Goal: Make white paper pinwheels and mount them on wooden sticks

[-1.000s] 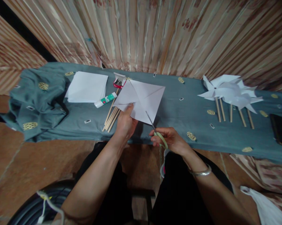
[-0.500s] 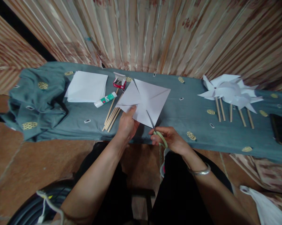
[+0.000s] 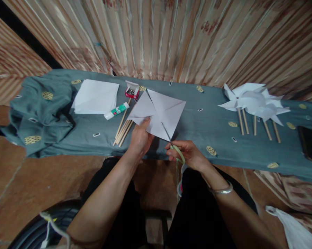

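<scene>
A square sheet of white paper (image 3: 168, 103), with slits running in from its corners, is pinched at its near left side by my left hand (image 3: 141, 136). The thumb lies on top of the paper; the other fingers are hidden beneath it. My right hand (image 3: 184, 152) grips scissors (image 3: 177, 151) with pale green handles. Their blades reach into the sheet from its near corner, pointing toward the middle. Just left of the sheet lie several wooden sticks (image 3: 124, 133), a glue stick (image 3: 116, 110) and a small red box (image 3: 132, 91) of metal pins.
A stack of white paper (image 3: 96, 97) lies on the left of the cloth-covered table (image 3: 197, 128). Several paper pinwheels (image 3: 257, 98) on sticks lie at the right, with a dark phone (image 3: 310, 143) beyond them. Bunched cloth (image 3: 46, 114) covers the left end.
The far right corner of the paper has shifted slightly left. My hands and the scissors stay almost where they were.
</scene>
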Action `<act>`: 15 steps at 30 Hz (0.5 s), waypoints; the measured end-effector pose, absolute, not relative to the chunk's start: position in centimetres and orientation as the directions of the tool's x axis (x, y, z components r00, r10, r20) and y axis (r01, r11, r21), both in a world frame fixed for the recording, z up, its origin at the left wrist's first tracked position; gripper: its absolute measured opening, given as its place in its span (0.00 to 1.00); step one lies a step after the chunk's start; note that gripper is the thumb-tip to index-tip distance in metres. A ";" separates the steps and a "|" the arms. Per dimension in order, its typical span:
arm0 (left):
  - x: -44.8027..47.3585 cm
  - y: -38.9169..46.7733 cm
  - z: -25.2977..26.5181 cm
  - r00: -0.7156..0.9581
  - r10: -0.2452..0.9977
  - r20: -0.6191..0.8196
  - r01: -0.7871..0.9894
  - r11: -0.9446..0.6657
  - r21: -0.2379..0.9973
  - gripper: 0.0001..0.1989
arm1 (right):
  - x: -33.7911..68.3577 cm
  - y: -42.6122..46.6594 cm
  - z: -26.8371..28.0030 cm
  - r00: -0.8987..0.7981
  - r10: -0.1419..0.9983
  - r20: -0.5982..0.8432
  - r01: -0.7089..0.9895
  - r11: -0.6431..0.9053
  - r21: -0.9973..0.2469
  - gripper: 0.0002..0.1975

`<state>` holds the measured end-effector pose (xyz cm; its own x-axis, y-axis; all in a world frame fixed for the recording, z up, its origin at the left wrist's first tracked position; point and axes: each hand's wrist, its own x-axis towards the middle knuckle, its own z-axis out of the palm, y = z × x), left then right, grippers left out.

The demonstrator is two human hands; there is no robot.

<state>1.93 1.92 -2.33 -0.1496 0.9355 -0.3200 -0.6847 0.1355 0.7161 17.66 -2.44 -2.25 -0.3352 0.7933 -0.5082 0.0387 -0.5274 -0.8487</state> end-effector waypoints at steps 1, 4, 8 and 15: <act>1.9 1.9 -2.4 -0.150 0.935 -0.321 -0.685 0.135 0.716 0.18 | 17.7 -2.4 -2.3 -0.336 0.792 -0.509 0.035 -0.530 -0.847 0.23; 1.9 1.9 -2.4 -0.153 0.933 -0.325 -0.679 0.139 0.721 0.19 | 17.7 -2.4 -2.3 -0.344 0.791 -0.506 0.046 -0.524 -0.850 0.22; 2.0 1.6 -2.6 -0.113 0.944 -0.311 -0.656 0.164 0.737 0.18 | 17.8 -2.5 -2.3 -0.340 0.805 -0.487 0.097 -0.485 -0.869 0.22; 2.2 1.4 -2.5 -0.079 0.945 -0.316 -0.662 0.187 0.725 0.17 | 17.9 -2.4 -2.4 -0.327 0.818 -0.474 0.108 -0.466 -0.878 0.23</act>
<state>2.16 1.45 -2.49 -0.0790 0.9453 -0.3163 -0.6624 0.1874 0.7254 17.87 -2.45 -2.39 -0.3274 0.8176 -0.4736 0.1081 -0.4655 -0.8784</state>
